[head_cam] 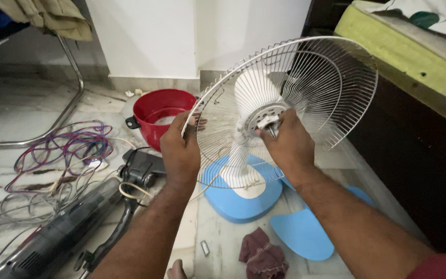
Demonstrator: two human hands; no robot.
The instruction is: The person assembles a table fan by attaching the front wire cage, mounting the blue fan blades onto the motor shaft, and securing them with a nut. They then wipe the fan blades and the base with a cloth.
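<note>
Gripping the rim of a wire fan guard (331, 77), the left hand (180, 150) has its fingers curled tight around the edge wire at the guard's left side, thumb side toward the camera. Right hand (290, 144) sits at the centre of the guard, fingers pressed together and bunched on the hub (267, 118), pinching a small white part there; what exactly the fingertips hold cannot be told. Guard is held up off the floor, tilted, open face toward the person, in front of a white wall (150, 36). Below it on the marble floor (16, 113) lie blue fan blades (305, 232) and a blue rounded piece (238, 204) with a white patch. Red pot (156, 111) with black handle just behind the left hand. Tangle of coloured wires (63, 150) at left, dark vacuum cleaner (58, 232) lower left with its black handle (138, 168) near the left forearm. Maroon rag (261, 256) on the floor between the arms, small metal bit (205, 248) beside it. Mattress edge (414, 57) on a dark bed frame at right, metal chair leg (73, 72) upper left
</note>
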